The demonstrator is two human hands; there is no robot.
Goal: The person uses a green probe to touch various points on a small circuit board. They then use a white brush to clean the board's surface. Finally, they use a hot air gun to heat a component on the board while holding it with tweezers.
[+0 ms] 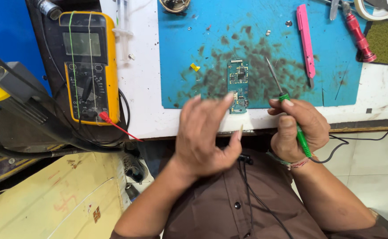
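A small blue-green circuit board (238, 79) lies on a stained blue work mat (291, 53) near the bench's front edge. My right hand (298, 129) grips a green-handled soldering iron (301, 135); its metal tip (273, 73) points up over the mat, just right of the board. My left hand (207, 135) hovers just in front of the board's near end, fingers curled loosely and apart, holding nothing that I can see. A thin black cable runs from the iron off to the right.
A yellow multimeter (90, 66) with a red probe lead sits at the left. A pink tool (306, 42) and a red-handled tool (358, 33) lie on the mat's right side. A syringe (122, 26), a dark hose (34, 132) and a yellow surface are at left.
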